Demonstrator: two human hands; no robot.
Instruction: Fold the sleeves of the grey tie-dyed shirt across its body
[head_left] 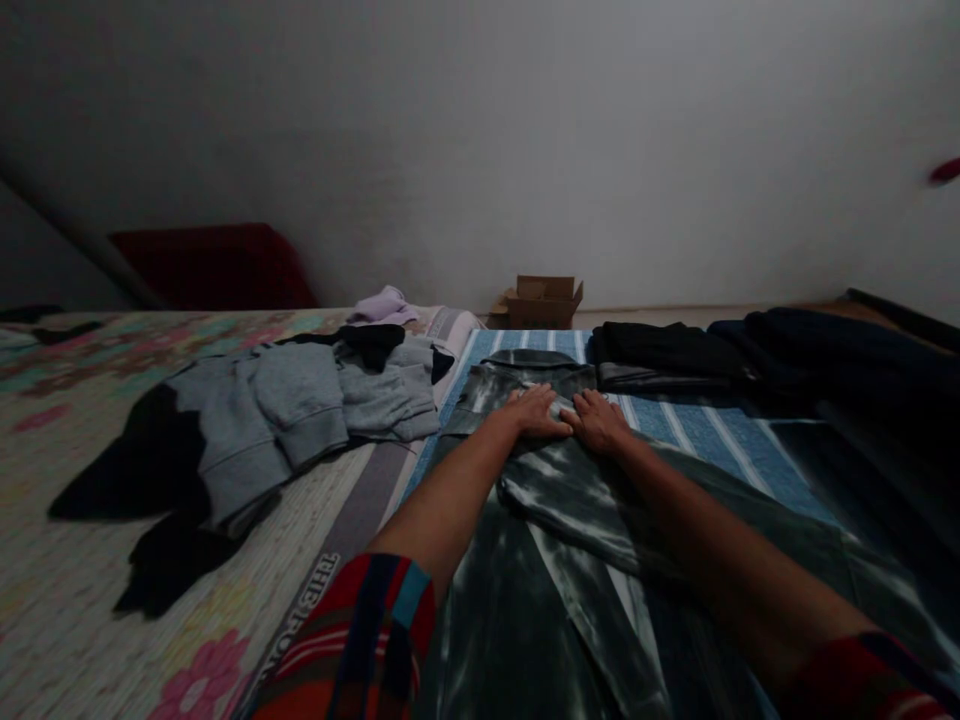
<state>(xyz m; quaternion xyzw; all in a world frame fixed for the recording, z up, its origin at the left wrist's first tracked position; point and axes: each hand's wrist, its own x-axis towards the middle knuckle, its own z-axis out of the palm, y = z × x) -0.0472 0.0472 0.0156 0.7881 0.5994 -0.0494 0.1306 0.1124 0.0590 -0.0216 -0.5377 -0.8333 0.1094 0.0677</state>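
Pretty dim in here, with a plain grey wall (pixel 480 150) straight ahead. I'm working on a blue cloth with white stripes (pixel 724 435), and left of it there's a pale floral bedspread (pixel 67 560) with a grey lettered band along its edge.

The dark green, white-blotched collared garment (pixel 487 590) lies right under my fingers, stretched out on the stripes, with its collar at the far end and the rest running back toward me. A long sleeve-like piece lies folded across its body and angles down toward me. Both my left hand (pixel 538 410) and right hand (pixel 596 418) are palm down on the upper part, just below the collar, fingers stretched out and slightly apart, the two hands close together in the middle.

My forearms cover a fair bit of the fabric, the right one especially. Off to the left there's a loose heap of grey and black clothes (pixel 262 410), with a lilac cloth (pixel 384 304) behind it. On the right, folded black clothes (pixel 660 350) sit near the collar, next to a bulky navy pile (pixel 847 345). An open brown cardboard box (pixel 546 305) stands by the wall, and a dark red object (pixel 217 265) is over to the left.
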